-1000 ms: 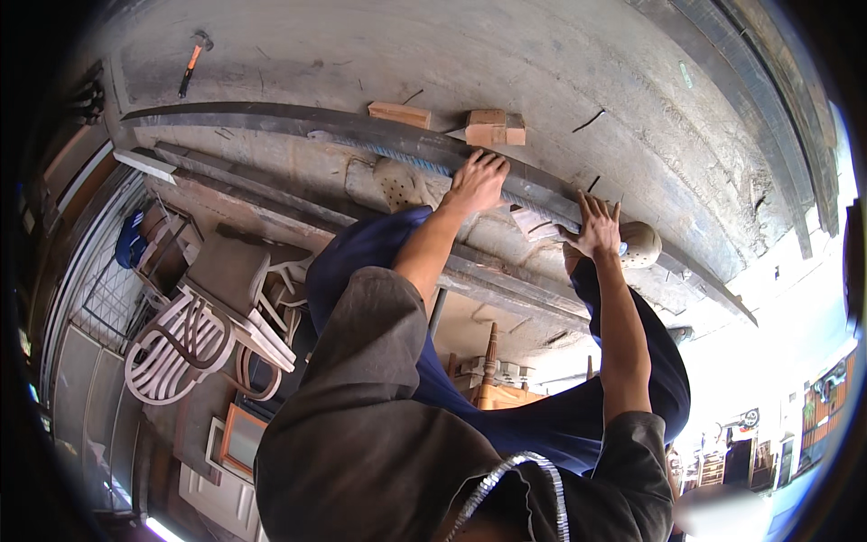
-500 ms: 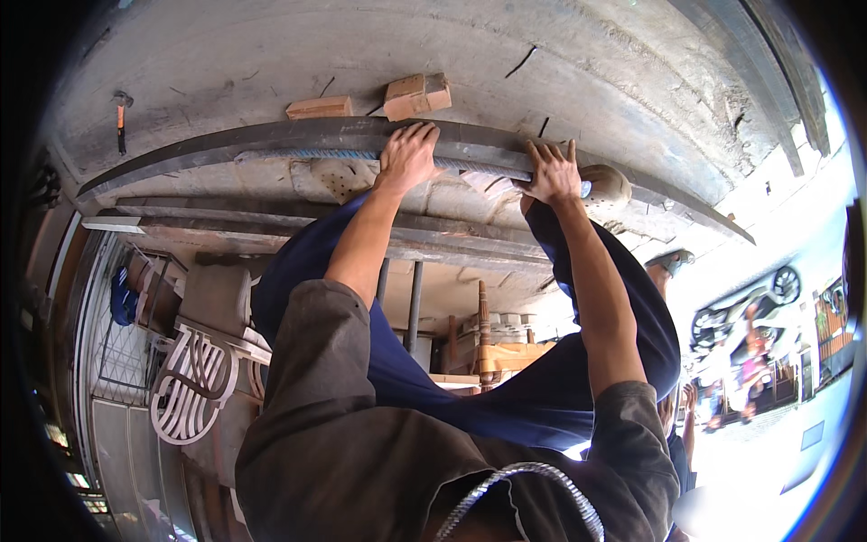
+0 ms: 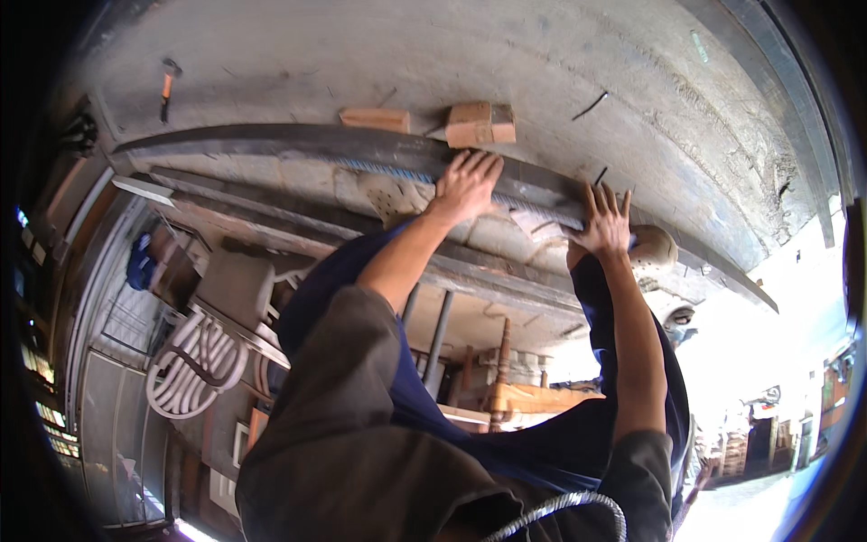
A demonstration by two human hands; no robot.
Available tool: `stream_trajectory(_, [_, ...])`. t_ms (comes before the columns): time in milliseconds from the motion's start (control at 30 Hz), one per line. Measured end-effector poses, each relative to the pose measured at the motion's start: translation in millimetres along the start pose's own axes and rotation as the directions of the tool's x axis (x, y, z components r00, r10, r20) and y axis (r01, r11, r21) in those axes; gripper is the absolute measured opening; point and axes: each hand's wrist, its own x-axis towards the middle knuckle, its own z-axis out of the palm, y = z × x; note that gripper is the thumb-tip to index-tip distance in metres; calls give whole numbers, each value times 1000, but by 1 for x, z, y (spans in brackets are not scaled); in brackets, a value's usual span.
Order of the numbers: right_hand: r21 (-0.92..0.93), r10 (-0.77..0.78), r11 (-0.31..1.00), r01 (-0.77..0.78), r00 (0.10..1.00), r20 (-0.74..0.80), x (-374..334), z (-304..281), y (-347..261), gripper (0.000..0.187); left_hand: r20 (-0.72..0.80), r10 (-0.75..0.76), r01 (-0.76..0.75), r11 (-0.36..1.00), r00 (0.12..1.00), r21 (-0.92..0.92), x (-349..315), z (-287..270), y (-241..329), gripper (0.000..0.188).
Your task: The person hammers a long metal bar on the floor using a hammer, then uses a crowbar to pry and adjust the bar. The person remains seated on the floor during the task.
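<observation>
A long dark beam (image 3: 298, 140) crosses in front of me, bowed by the lens. Along its near side runs a thin ribbed rod (image 3: 384, 169), bluish at its left part, which passes by both hands. My left hand (image 3: 465, 187) is closed over the beam near its middle, fingers bent across the top and thumb toward the rod. Farther right, my right hand (image 3: 607, 219) lies against the beam with its fingers spread, its thumb beside the rod. What is under the palms is hidden.
Beyond the beam lie a reddish block (image 3: 479, 124), a flatter wooden piece (image 3: 375, 119) and a hammer (image 3: 169, 88) with an orange handle. More long beams (image 3: 271, 217) lie nearer me. Perforated shoes (image 3: 652, 250) stand close by the rod. A slatted chair back (image 3: 194, 361) is at left.
The view has turned and shifted, so the beam and the floor things appear farther right and tilted. Both hands stay at about the same places on the beam.
</observation>
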Motion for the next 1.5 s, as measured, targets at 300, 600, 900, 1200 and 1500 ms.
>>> stream_trajectory(300, [95,247,968,-233,949,-195,-38,14,-22,44,-87,-103,80,970,991,-230,-37,20,34,41])
stream_trajectory(600, [189,170,968,-164,985,-15,-153,-153,-122,38,-194,-13,-42,961,981,-274,-113,-72,46,49])
stream_trajectory(900, [373,-81,928,16,984,160,-299,-300,-296,22,-487,226,-436,818,844,-375,-304,-227,123,49])
stream_trajectory(1200, [903,-475,420,-89,826,302,-280,-408,-400,45,-728,-272,-442,645,629,-623,-406,-282,25,25])
stream_trajectory(1500, [773,135,634,-17,987,-89,-147,-255,-289,42,-514,-856,-737,378,-47,-561,-469,-324,-49,48])
